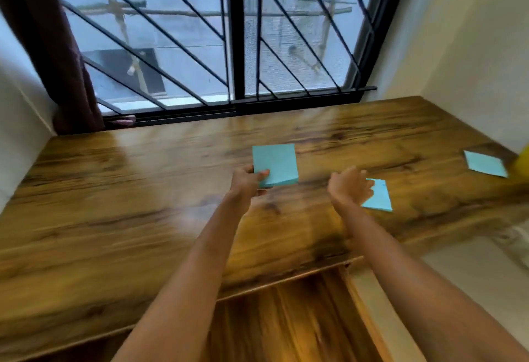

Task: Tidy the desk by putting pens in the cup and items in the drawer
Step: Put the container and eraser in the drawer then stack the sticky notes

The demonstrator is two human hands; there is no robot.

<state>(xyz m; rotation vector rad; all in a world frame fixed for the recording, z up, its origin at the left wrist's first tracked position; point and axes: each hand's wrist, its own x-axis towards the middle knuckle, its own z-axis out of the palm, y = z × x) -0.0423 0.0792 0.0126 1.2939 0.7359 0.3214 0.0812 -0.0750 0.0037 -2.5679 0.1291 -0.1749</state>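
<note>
My left hand (pixel 248 180) grips a thick pad of light blue sticky notes (pixel 276 165) by its near left corner, held just above the wooden desk (pixel 114 204). My right hand (pixel 350 187) hovers with fingers apart over a second blue sticky note (pixel 379 198) lying flat on the desk; it partly hides the note's left edge. A third blue sticky note (pixel 485 163) lies near the right edge. Below the desk's front edge the wooden drawer (pixel 300 318) stands pulled out between my forearms. No pens or cup are visible.
A yellow object (pixel 522 164) is cut off at the right edge beside the third note. A barred window (pixel 237 47) runs along the back of the desk, a dark curtain (pixel 57 61) hangs at the left, and pale walls close both sides.
</note>
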